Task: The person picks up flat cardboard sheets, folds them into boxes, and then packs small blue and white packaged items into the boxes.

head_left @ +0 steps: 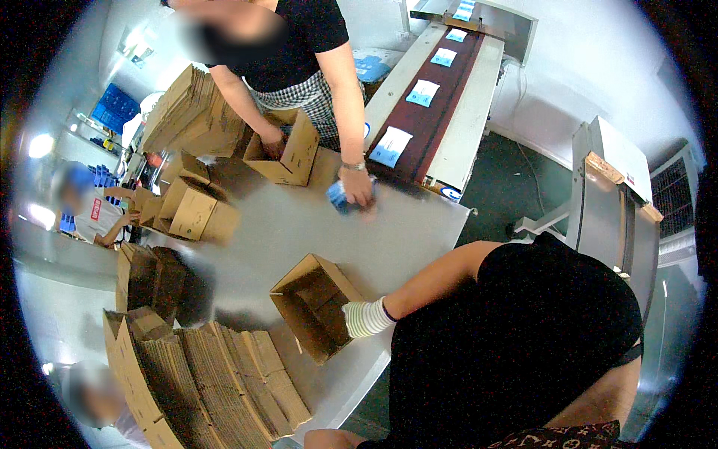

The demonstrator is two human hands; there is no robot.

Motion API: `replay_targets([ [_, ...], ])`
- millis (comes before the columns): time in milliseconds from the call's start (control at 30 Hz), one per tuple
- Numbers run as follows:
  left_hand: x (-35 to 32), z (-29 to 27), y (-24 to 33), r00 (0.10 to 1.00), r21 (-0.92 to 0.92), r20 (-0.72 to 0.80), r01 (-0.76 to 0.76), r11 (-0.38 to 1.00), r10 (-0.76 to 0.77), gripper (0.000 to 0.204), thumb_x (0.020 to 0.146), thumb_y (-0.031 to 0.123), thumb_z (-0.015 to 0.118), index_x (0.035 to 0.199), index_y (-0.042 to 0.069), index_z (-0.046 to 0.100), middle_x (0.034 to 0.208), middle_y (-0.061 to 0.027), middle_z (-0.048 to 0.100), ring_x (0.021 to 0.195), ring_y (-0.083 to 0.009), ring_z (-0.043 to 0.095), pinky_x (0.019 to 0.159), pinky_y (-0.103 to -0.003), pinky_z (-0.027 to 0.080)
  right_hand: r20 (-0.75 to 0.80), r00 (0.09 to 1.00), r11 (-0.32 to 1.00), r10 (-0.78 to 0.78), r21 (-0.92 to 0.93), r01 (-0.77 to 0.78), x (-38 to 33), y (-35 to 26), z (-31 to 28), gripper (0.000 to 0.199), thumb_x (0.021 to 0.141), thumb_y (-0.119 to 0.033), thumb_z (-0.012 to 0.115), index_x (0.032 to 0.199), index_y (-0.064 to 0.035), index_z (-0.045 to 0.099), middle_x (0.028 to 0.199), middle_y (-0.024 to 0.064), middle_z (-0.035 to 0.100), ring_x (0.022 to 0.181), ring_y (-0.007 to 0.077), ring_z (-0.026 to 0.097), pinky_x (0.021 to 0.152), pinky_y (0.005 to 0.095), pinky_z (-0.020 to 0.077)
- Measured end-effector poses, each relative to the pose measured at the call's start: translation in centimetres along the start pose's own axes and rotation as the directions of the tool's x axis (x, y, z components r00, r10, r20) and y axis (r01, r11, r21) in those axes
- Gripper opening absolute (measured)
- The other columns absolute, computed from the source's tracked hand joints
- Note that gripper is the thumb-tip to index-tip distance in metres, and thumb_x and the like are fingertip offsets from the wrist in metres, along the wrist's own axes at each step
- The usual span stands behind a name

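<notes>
My right hand [365, 319], in a pale striped glove, grips the near edge of an open cardboard box [318, 307] on the metal table. The box is tilted toward me; its visible inside shows bare cardboard, and the fingertips are partly hidden at its wall. Of my left arm [333, 439] only a bare piece shows at the lower edge; the hand is out of view. Across the table, a co-worker's one hand reaches into another open box [292, 153], while the other holds blue-and-white packets [342, 196], blurred by motion.
A conveyor [449, 112] carries several blue-and-white packets toward the metal table [277, 232]. Stacked flattened cartons [217, 382] stand at the lower left, more cartons [198, 112] behind. An open box [194, 209] sits at the table's left, near another person. A second machine [609, 217] stands right.
</notes>
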State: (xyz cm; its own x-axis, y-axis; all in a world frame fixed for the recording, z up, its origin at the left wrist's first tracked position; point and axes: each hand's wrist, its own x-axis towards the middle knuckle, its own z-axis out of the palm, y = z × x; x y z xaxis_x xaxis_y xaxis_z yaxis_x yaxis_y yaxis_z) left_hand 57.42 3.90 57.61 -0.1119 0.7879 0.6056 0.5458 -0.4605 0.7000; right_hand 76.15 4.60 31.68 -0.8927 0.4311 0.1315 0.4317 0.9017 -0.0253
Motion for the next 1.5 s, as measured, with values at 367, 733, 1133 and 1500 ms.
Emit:
replay_targets([
  [367, 0.5, -0.4, 0.2, 0.999, -0.032, 0.049, -0.016, 0.999, 0.017, 0.041, 0.088, 0.035, 0.047, 0.109, 0.002, 0.054, 0.106, -0.0158, 0.055, 0.098, -0.0325, 0.051, 0.091, -0.048, 0.038, 0.065, 0.998, 0.999, -0.026, 0.039, 0.023, 0.5, -0.1, -0.4, 0.013, 0.062, -0.02, 0.061, 0.053, -0.0099, 0.063, 0.05, 0.0091, 0.058, 0.047, 0.0251, 0.052, 0.049, 0.0387, 0.0308],
  [733, 0.2, 0.1, 0.1, 0.994, -0.12, 0.101, -0.033, 0.992, 0.046, 0.04, 0.089, 0.035, 0.044, 0.107, 0.002, 0.056, 0.103, -0.016, 0.055, 0.097, -0.033, 0.051, 0.091, -0.05, 0.037, 0.144, 0.989, 0.998, -0.039, 0.048, 0.032, 0.2, 0.3, -0.6, 0.015, 0.067, -0.021, 0.061, 0.059, -0.0091, 0.065, 0.057, 0.0098, 0.062, 0.052, 0.0248, 0.057, 0.05, 0.039, 0.0352],
  [1133, -1.6, 6.4, 4.8, 0.814, -0.834, 0.417, 0.165, 0.527, 0.404, 0.039, 0.091, 0.035, 0.04, 0.105, 0.003, 0.057, 0.101, -0.0163, 0.056, 0.096, -0.0335, 0.05, 0.092, -0.052, 0.036, 0.223, 0.975, 1.0, 0.008, 0.004, -0.009, 0.2, 0.6, 1.1, 0.014, 0.073, -0.02, 0.052, 0.067, -0.0139, 0.063, 0.064, 0.006, 0.064, 0.064, 0.0223, 0.062, 0.06, 0.037, 0.0404],
  [1500, -4.7, 10.0, 14.4, 0.852, -0.972, -0.009, 0.115, -0.203, 0.524, 0.026, 0.092, 0.02, 0.047, 0.09, 0.0, 0.062, 0.083, -0.0088, 0.064, 0.079, -0.0225, 0.061, 0.079, -0.04, 0.046, 0.355, 0.935, 0.999, -0.021, 0.044, 0.005, 0.5, 0.5, 0.8, 0.018, 0.079, -0.024, 0.05, 0.074, -0.0128, 0.063, 0.07, 0.0073, 0.064, 0.069, 0.0226, 0.062, 0.067, 0.0379, 0.0428],
])
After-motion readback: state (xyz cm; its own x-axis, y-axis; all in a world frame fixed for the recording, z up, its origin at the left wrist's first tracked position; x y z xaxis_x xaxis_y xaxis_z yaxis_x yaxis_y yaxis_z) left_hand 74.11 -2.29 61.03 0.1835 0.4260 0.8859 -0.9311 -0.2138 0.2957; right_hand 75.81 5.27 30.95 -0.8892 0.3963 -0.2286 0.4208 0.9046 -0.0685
